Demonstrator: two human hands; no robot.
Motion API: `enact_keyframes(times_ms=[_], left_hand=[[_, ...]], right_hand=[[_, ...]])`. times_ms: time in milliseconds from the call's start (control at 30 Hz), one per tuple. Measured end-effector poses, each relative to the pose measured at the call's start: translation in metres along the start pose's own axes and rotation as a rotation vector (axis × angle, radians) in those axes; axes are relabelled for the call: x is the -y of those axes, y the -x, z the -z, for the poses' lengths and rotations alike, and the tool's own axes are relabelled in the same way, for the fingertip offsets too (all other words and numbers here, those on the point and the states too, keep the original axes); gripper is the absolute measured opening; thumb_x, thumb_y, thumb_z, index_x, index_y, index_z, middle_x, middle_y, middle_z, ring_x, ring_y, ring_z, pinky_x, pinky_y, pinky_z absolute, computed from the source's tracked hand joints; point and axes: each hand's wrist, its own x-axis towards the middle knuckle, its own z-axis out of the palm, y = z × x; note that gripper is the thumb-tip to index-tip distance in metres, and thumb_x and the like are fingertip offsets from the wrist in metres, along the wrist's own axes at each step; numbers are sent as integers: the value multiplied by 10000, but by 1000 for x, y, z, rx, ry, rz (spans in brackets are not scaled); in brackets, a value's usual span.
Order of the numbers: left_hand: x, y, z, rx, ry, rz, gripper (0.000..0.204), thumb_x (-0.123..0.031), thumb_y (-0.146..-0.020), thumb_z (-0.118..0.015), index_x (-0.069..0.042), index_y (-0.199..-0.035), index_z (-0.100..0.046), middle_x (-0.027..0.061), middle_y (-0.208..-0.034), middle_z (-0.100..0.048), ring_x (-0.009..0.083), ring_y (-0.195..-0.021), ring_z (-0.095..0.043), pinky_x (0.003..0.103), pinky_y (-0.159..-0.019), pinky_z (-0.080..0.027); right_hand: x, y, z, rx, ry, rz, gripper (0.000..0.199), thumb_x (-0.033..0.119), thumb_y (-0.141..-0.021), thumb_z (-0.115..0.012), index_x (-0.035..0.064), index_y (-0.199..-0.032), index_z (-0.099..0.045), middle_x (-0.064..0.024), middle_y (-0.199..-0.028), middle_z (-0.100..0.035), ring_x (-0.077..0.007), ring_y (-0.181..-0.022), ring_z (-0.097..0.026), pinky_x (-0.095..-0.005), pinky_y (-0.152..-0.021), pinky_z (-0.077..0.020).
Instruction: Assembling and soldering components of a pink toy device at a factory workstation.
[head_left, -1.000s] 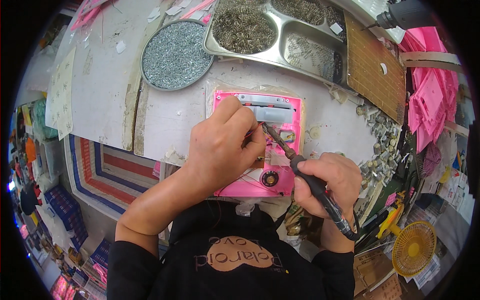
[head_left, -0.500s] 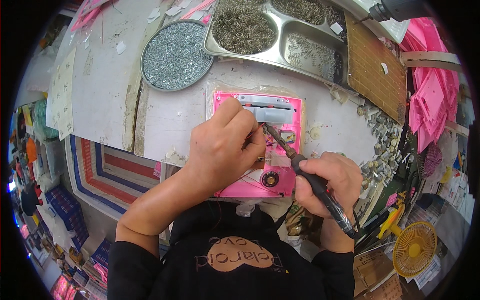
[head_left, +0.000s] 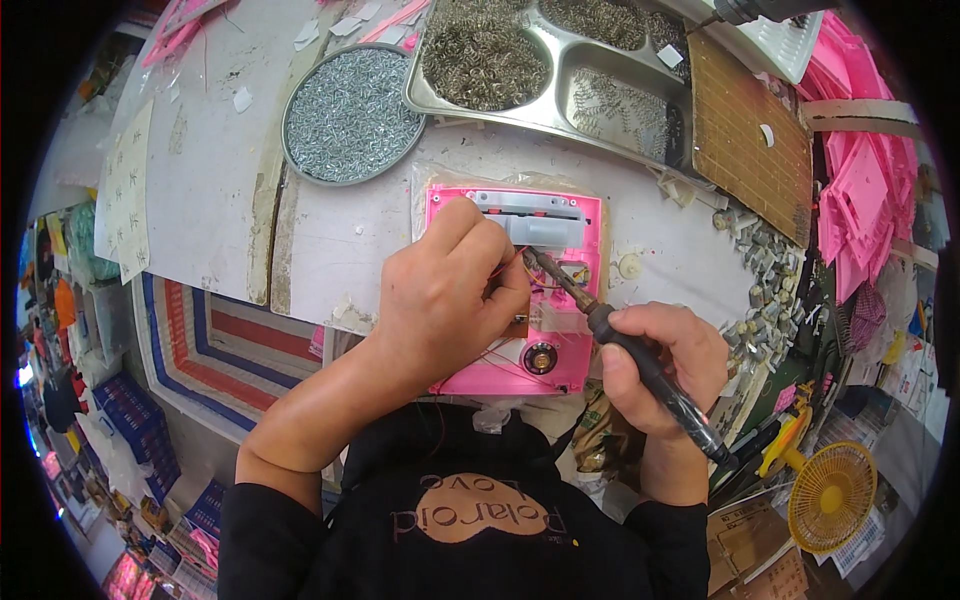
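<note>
A pink plastic casing (head_left: 475,380) lies open on the table in front of me, with thin wires, a white translucent part (head_left: 545,232) and a round black speaker-like part (head_left: 540,358) inside. Over its left side, my left hand (head_left: 445,285) is closed, thumb and finger pinching a thin red wire (head_left: 508,262). My right hand (head_left: 675,360) grips a soldering iron (head_left: 604,324) by its black handle. The iron slants up and left, its tip right beside the left fingertips. The exact contact at the tip is too small to make out.
Beyond the casing stand a round dish (head_left: 350,120) of small metal pins and a steel compartment tray (head_left: 560,105) of springs. Small metal parts (head_left: 765,290) are heaped at the right. A brown board (head_left: 750,140), pink panels (head_left: 860,180) and a yellow fan (head_left: 830,495) are farther right.
My right hand has shifted slightly to the right and down along the soldering iron, and the handle's rear end has swung right. The left hand holds its place.
</note>
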Motion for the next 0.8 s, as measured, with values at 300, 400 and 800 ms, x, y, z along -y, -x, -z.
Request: enact_keyframes(times_ms=[300,400,800], left_hand=[[0,1,-1,-18,7,6,172,-35,-734,-731,-71,-741,-563,67,-752,-515,251,-584,-568,364,-499,-479],[0,1,-1,-22,13,7,170,-27,-729,-733,-67,-742,-568,65,-748,-514,237,-574,-569,353,-493,-482],[-3,0,-1,-32,22,16,157,2,-738,-733,-54,-766,-588,70,-756,-524,215,-558,-586,332,-495,-511]], right_hand=[[6,11,9,-74,2,43,225,78,-758,-736,33,-963,-654,-53,-607,-589,-178,-461,-537,-288,-460,-421],[4,14,10,-95,-13,49,232,83,-761,-736,31,-970,-650,-53,-608,-591,-178,-458,-533,-285,-456,-413],[0,3,0,-62,25,90,244,108,-750,-740,32,-961,-645,-76,-669,-626,-178,-513,-572,-276,-492,-436]])
